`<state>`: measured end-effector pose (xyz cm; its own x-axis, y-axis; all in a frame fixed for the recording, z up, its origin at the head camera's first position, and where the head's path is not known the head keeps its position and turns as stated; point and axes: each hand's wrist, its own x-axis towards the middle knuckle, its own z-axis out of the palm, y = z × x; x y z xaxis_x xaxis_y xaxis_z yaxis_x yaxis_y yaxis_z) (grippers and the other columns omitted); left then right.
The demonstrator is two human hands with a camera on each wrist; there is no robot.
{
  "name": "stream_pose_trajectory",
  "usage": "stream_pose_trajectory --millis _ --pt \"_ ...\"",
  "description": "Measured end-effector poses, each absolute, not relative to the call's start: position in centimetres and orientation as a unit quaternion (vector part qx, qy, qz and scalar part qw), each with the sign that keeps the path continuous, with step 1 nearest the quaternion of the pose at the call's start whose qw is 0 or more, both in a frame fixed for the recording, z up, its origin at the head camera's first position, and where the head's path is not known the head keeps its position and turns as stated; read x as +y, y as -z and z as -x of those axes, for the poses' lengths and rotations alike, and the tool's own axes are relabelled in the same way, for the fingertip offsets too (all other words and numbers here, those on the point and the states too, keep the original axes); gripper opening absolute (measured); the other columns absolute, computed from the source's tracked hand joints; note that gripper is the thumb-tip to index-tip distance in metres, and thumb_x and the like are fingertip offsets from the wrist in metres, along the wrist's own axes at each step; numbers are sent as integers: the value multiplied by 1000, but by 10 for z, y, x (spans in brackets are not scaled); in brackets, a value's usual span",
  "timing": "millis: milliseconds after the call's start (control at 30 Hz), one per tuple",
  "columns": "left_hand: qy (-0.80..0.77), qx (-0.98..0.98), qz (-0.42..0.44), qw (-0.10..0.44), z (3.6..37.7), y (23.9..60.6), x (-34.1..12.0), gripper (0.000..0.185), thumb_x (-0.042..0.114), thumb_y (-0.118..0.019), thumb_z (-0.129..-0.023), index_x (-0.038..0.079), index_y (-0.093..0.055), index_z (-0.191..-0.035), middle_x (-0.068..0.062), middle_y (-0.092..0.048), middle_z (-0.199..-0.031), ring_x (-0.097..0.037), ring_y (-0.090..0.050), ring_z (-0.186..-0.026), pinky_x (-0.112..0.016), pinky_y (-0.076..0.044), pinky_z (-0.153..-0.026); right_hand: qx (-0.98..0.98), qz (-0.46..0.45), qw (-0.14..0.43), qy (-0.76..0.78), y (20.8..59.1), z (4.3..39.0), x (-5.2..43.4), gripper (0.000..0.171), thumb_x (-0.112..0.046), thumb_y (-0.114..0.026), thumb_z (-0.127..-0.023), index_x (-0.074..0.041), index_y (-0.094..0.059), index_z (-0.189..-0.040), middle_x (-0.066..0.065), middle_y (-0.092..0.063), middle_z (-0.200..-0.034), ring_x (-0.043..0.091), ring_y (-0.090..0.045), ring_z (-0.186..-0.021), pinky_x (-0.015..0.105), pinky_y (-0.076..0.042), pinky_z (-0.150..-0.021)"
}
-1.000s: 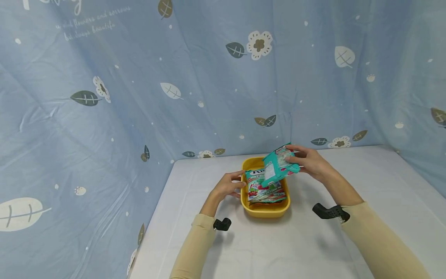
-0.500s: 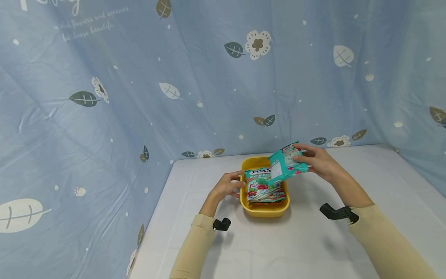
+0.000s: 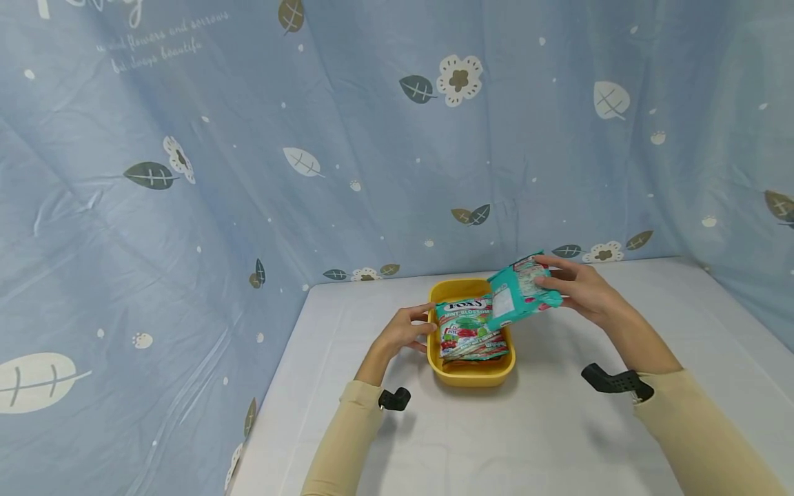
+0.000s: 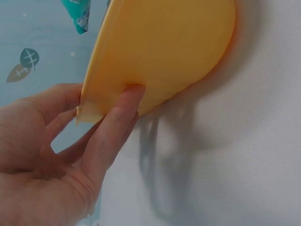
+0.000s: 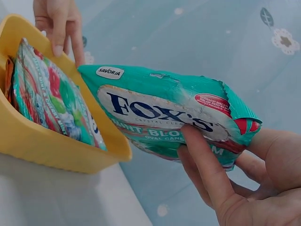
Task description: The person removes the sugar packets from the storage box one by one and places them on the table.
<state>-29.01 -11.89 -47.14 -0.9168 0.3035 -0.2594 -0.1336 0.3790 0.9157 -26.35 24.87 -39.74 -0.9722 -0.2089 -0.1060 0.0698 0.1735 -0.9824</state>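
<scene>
A yellow plastic basin (image 3: 473, 379) stands on the table, and my left hand (image 3: 402, 331) pinches its left rim. In the left wrist view a finger presses the basin's outer wall (image 4: 174, 42) while others reach behind the rim. My right hand (image 3: 586, 289) grips a teal bag of Fox's candy (image 3: 521, 296) by its right end, tilted over the basin's right rim. The right wrist view shows the bag's printed front, with fingertips (image 5: 193, 134) across it. Another Fox's mint candy bag (image 3: 462, 324) lies in the basin, more packs beneath it.
White cloth covers the table (image 3: 540, 434). Behind and to the left hangs a blue curtain (image 3: 372, 193) printed with leaves and flowers. An orange wrapper (image 5: 8, 77) shows at the basin's end in the right wrist view.
My right hand has moved right with the candy bag, uncovering more of the bag lying in the basin. The left hand and the basin stay in place.
</scene>
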Motion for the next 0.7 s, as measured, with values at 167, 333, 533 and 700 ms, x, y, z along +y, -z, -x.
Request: stream_pose_trajectory --millis 167,333,533,700 --pt "-556 806 -51 196 290 472 -119 59 16 -69 -92 26 -49 -146 -18 -48 -144 -24 -69 -97 -39 -64 -65 757 46 109 642 399 263 253 75 -33 -65 -95 -17 -26 -157 7 -46 -128 6 -67 -90 25 -62 -81" --pt "-557 805 -50 195 290 471 -119 58 16 -69 -92 26 -49 -145 -18 -48 -144 -24 -69 -96 -39 -64 -65 758 35 112 642 401 263 258 76 -35 -65 -94 -19 -25 -157 8 -43 -132 5 -67 -91 24 -61 -81" --pt "-553 808 -49 197 290 471 -119 58 17 -69 -92 28 -50 -145 -18 -48 -145 -23 -69 -96 -38 -64 -65 762 29 110 638 404 263 263 77 -36 -66 -94 -19 -25 -157 5 -44 -128 5 -67 -90 24 -62 -81" --pt "-554 807 -49 199 290 471 -120 58 17 -69 -92 27 -48 -146 -18 -48 -145 -25 -69 -97 -38 -64 -66 761 34 107 639 405 262 268 75 -35 -64 -95 -17 -26 -157 1 -46 -125 5 -67 -90 25 -62 -80"
